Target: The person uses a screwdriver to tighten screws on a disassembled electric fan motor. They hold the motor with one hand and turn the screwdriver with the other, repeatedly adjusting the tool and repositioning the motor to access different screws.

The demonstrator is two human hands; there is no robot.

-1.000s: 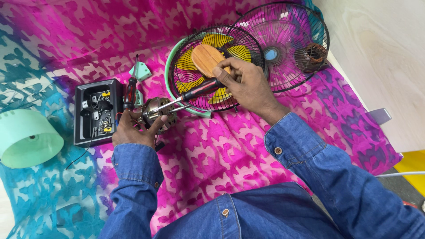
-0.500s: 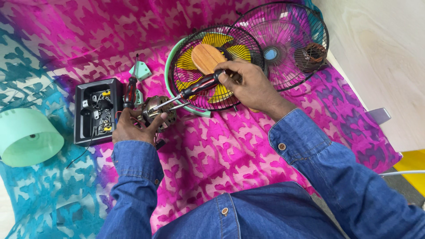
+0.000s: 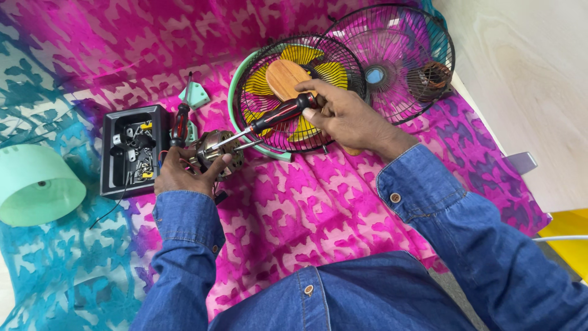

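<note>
Left hand (image 3: 184, 175) wrapped round small fan motor (image 3: 214, 153), pinning it on pink patterned cloth (image 3: 318, 202). Right hand (image 3: 352, 116) closed on red-black handle of screwdriver (image 3: 269, 119); shaft slants down-left, tip at motor. Right hand lies over black fan grille (image 3: 306, 92) with yellow blades (image 3: 331, 70) and mint rim. Second grille (image 3: 392, 55) behind, right. Black tray of small parts (image 3: 131, 150) just left of motor; second screwdriver (image 3: 180, 119) beside it. Mint green cover (image 3: 37, 193) far left.
</note>
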